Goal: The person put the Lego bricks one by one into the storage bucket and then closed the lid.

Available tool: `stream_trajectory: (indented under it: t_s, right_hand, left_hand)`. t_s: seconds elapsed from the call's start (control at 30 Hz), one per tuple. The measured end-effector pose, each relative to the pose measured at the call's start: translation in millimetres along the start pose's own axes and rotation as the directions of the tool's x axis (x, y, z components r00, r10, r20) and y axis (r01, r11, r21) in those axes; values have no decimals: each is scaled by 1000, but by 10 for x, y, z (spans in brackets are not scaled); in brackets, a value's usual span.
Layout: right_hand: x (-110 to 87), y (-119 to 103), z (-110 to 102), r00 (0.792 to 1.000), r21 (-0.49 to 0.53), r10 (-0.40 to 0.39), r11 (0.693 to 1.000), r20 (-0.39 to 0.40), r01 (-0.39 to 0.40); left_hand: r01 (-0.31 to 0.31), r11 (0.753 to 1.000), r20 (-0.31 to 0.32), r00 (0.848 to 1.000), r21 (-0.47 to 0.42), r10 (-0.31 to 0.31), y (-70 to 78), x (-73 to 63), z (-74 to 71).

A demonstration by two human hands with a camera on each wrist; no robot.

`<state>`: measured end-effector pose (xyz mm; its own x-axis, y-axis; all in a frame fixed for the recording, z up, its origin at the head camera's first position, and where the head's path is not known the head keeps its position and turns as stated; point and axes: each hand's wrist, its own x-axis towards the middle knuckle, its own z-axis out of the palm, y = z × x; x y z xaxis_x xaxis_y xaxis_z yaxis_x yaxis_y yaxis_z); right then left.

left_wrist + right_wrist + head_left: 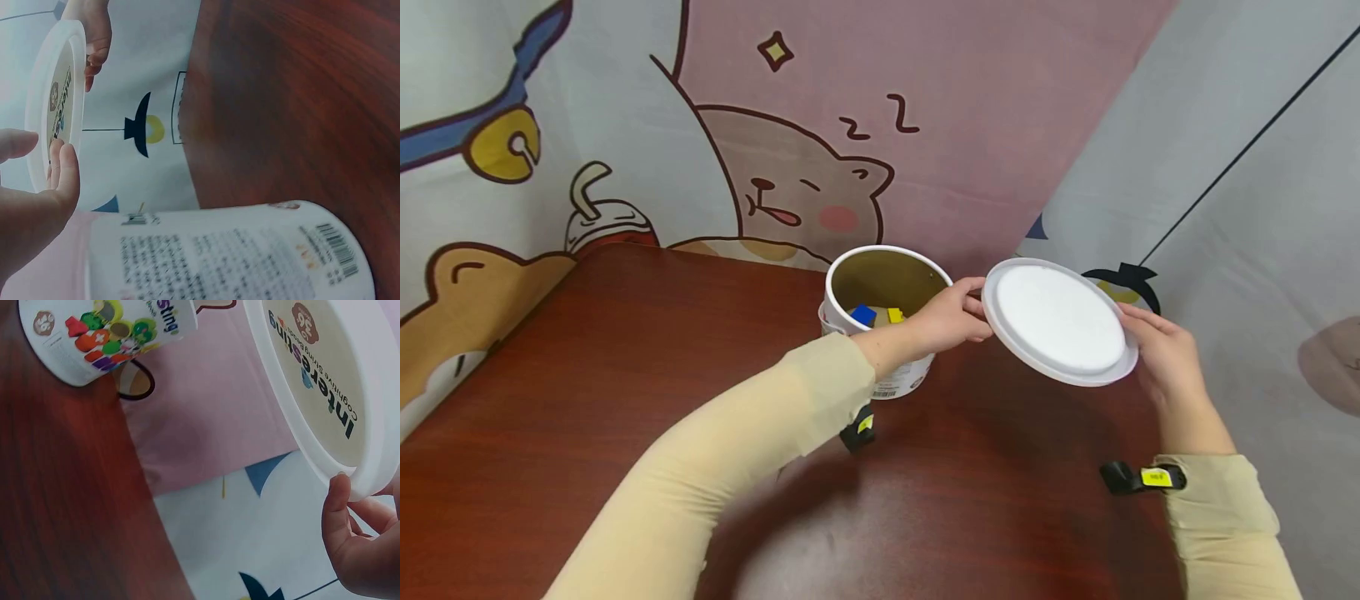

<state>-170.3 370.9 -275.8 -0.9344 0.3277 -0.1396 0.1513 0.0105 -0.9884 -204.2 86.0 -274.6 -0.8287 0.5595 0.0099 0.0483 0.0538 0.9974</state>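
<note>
Both hands hold a round white lid [1060,321] in the air over the table, to the right of a white bucket [897,385]. Its plain side faces up in the head view, while the wrist views show printed lettering on the other face. My left hand [951,321] pinches the lid's left edge between thumb and fingers, just beside the bucket's rim. On the opposite edge, my right hand [1168,354] grips it with the thumb against the printed face. Inside the uncovered bucket lie a blue block [863,315] and a yellow block [895,315]; my left hand and forearm hide part of the bucket.
The bucket stands upright near the back edge of a reddish-brown wooden table [715,333]. Cloth with cartoon prints [970,125] hangs behind the table and along its sides. Black straps with cameras [1120,477] sit at the wrists.
</note>
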Motion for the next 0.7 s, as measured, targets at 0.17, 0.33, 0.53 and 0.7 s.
stream_trajectory:
  t_s: [0.17, 0.33, 0.53, 0.7]
  right_hand:
    - [-13, -88, 116, 999, -15, -36, 999, 27, 36]
    - [-36, -163, 293, 993, 3, -91, 996, 79, 91]
    - [-69, -242, 501, 990, -64, -103, 992, 93, 109]
    - [-86, -289, 648, 987, -65, -108, 991, 119, 116]
  left_hand:
    - [6, 998, -9, 1000, 57, -6, 93, -51, -134]
    - [-8, 993, -43, 999, 116, 13, 137, -111, -325]
    - [-51, 990, -58, 997, 133, 59, 123, -178, -553]
    - [-37, 984, -87, 995, 174, 53, 115, -233, -706]
